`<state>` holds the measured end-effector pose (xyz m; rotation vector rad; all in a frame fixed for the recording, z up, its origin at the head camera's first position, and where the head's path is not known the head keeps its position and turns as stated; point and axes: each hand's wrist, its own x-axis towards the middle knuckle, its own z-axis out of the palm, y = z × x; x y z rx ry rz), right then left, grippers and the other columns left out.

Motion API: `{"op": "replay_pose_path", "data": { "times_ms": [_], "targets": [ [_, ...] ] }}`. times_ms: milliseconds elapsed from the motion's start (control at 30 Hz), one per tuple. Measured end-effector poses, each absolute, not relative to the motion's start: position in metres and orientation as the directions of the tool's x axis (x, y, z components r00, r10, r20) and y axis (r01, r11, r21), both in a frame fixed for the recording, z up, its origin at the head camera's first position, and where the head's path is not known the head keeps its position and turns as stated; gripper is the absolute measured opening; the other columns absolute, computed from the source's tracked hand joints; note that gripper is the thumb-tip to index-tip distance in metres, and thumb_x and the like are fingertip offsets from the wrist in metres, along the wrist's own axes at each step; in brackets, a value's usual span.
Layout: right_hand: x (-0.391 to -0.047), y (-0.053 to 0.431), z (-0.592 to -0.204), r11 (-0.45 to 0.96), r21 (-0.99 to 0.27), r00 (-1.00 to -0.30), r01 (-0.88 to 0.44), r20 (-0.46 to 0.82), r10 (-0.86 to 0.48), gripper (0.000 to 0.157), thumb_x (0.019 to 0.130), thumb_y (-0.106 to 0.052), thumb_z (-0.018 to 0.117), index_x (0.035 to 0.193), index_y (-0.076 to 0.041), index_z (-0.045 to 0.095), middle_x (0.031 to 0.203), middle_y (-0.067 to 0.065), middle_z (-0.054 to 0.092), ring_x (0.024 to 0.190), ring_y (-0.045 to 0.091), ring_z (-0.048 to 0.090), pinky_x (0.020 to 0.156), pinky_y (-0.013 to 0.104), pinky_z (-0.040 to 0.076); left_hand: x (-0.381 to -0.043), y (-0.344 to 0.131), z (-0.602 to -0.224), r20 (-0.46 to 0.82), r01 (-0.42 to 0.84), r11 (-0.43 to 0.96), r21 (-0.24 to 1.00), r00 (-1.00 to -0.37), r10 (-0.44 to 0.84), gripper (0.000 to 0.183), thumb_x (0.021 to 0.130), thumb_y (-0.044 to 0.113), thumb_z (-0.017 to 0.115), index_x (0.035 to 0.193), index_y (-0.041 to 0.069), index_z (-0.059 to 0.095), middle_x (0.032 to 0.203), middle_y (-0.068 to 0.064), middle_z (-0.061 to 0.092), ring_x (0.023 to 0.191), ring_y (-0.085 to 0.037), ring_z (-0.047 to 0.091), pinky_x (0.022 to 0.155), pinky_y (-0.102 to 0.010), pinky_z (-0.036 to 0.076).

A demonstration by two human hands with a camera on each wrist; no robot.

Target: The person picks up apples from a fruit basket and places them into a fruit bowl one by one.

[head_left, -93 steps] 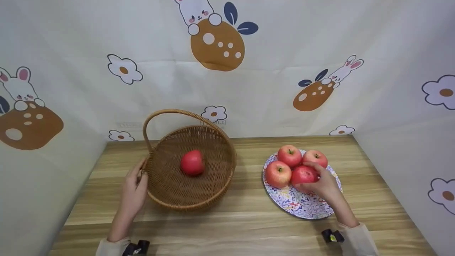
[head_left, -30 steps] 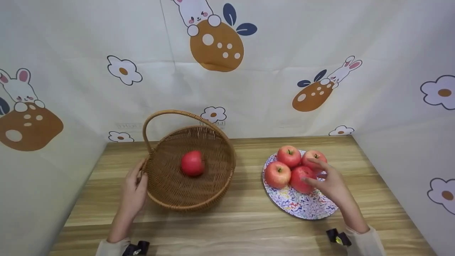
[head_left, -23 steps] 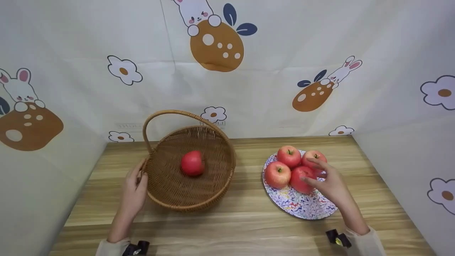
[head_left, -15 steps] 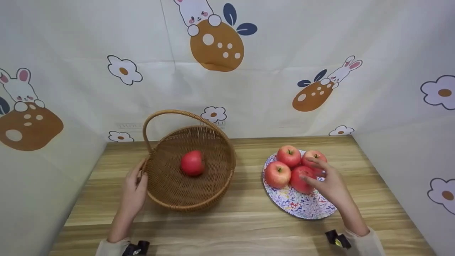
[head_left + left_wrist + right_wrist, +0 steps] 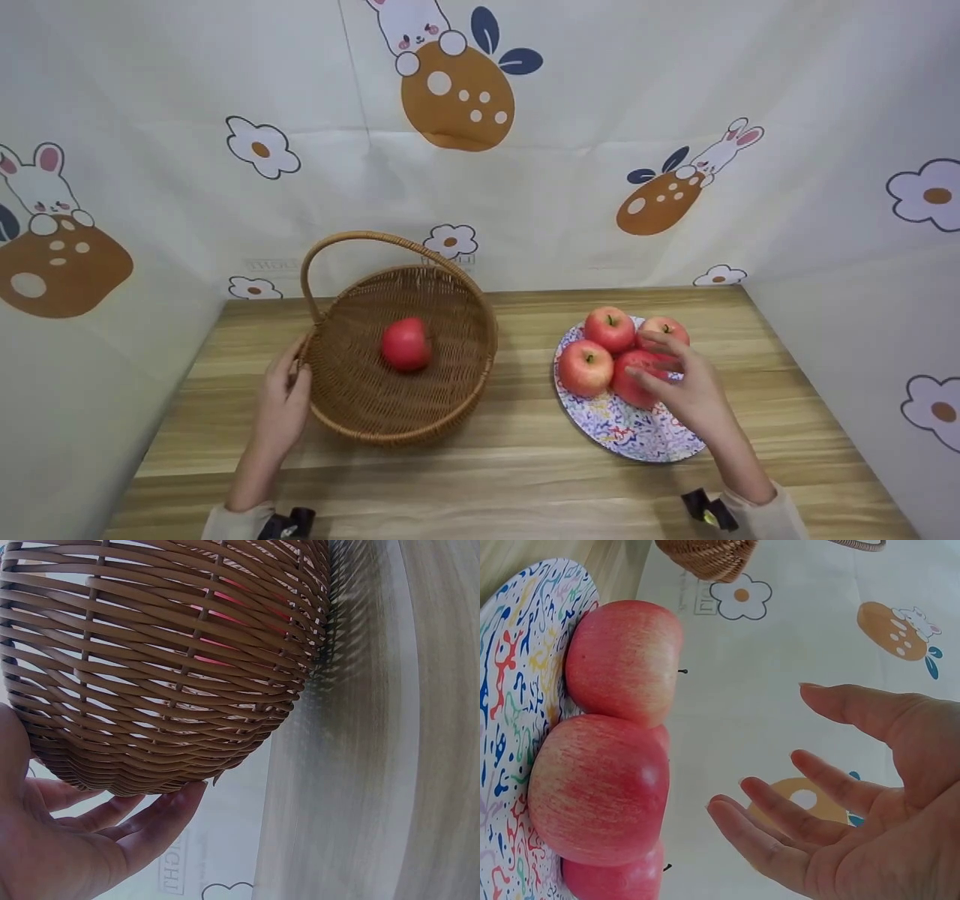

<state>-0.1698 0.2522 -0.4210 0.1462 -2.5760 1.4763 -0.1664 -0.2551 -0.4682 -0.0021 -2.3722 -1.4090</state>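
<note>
A brown wicker basket (image 5: 420,409) with an arched handle stands on the left, tilted toward the head camera. Inside it lies a red apple (image 5: 407,344). My left hand (image 5: 283,405) is against the basket's left outer side; in the left wrist view its slightly bent fingers (image 5: 161,829) touch the weave. On the right, a round plate with a coloured squiggle pattern (image 5: 651,439) bears several red apples (image 5: 586,368) in a cluster. My right hand (image 5: 694,386) hovers over the front apple (image 5: 636,379), fingers spread and partly hiding it. The right wrist view shows a gap between hand and apples.
The wood-grain table (image 5: 510,487) runs between basket and plate. A pale cloth with rabbit and flower prints (image 5: 555,187) encloses the back and both sides. The basket's tall handle (image 5: 367,236) arches over its opening.
Earlier, my right hand's fingers were around the front apple; they have since come off, leaving it on the plate. Lately that hand shifts slightly left. My left hand and the basket stay put.
</note>
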Motion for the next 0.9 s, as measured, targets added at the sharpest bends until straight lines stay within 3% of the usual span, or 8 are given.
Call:
{"op": "replay_pose_path", "data": {
  "times_ms": [67,167,267,400,667,900],
  "targets": [
    [-0.169,0.250,-0.420,0.496,-0.852,-0.981,-0.169,0.194,0.000,0.050,0.090,0.003,0.080,0.137,0.009,0.062,0.133,0.032,0.065,0.113,0.047,0.069,0.085,0.018,0.057,-0.167,-0.256,-0.468,0.308,0.188,0.487,0.853,-0.934,-0.180,0.050,0.105,-0.003,0.042,0.154,-0.013,0.042,0.154,-0.038,0.044,0.136,-0.048,0.049,0.101,-0.014,0.045],
    [-0.167,0.247,-0.419,0.482,-0.859,-0.982,-0.170,0.190,-0.007,0.050,0.090,0.004,0.079,0.137,0.009,0.061,0.132,0.032,0.065,0.114,0.047,0.069,0.087,0.021,0.059,-0.166,-0.255,-0.465,0.272,0.163,0.473,0.866,-0.947,-0.171,0.051,0.106,-0.003,0.041,0.156,-0.012,0.039,0.159,-0.035,0.040,0.143,-0.045,0.043,0.113,-0.034,0.046],
    [-0.166,0.244,-0.418,0.495,-0.852,-0.981,-0.172,0.192,-0.010,0.049,0.091,0.003,0.079,0.136,0.008,0.062,0.129,0.030,0.067,0.114,0.045,0.068,0.088,0.025,0.060,-0.165,-0.255,-0.464,0.248,0.134,0.484,0.865,-0.952,-0.180,0.052,0.106,-0.002,0.041,0.157,-0.010,0.038,0.159,-0.035,0.039,0.140,-0.045,0.046,0.113,-0.051,0.046],
    [-0.164,0.240,-0.417,0.494,-0.853,-0.982,-0.168,0.188,-0.009,0.048,0.091,0.002,0.080,0.135,0.008,0.063,0.126,0.028,0.068,0.116,0.042,0.068,0.091,0.031,0.061,-0.166,-0.255,-0.464,0.248,0.124,0.501,0.856,-0.950,-0.189,0.052,0.106,-0.002,0.042,0.157,-0.009,0.038,0.158,-0.035,0.041,0.134,-0.045,0.052,0.109,-0.051,0.050],
    [-0.161,0.232,-0.413,0.475,-0.867,-0.988,-0.148,0.155,-0.026,0.048,0.092,0.000,0.080,0.136,0.006,0.063,0.131,0.026,0.066,0.121,0.044,0.064,0.099,0.046,0.059,-0.165,-0.255,-0.464,0.245,0.124,0.492,0.862,-0.950,-0.191,0.052,0.106,-0.002,0.042,0.158,-0.008,0.039,0.158,-0.035,0.041,0.136,-0.048,0.051,0.111,-0.059,0.046],
    [-0.155,0.223,-0.411,0.443,-0.878,-0.983,-0.182,0.179,-0.048,0.046,0.090,0.005,0.079,0.134,0.004,0.066,0.132,0.024,0.067,0.116,0.044,0.067,0.096,0.041,0.061,-0.164,-0.255,-0.465,0.254,0.129,0.493,0.860,-0.947,-0.195,0.052,0.106,-0.001,0.042,0.157,-0.009,0.039,0.157,-0.037,0.041,0.136,-0.054,0.050,0.112,-0.063,0.045]
  ]
}}
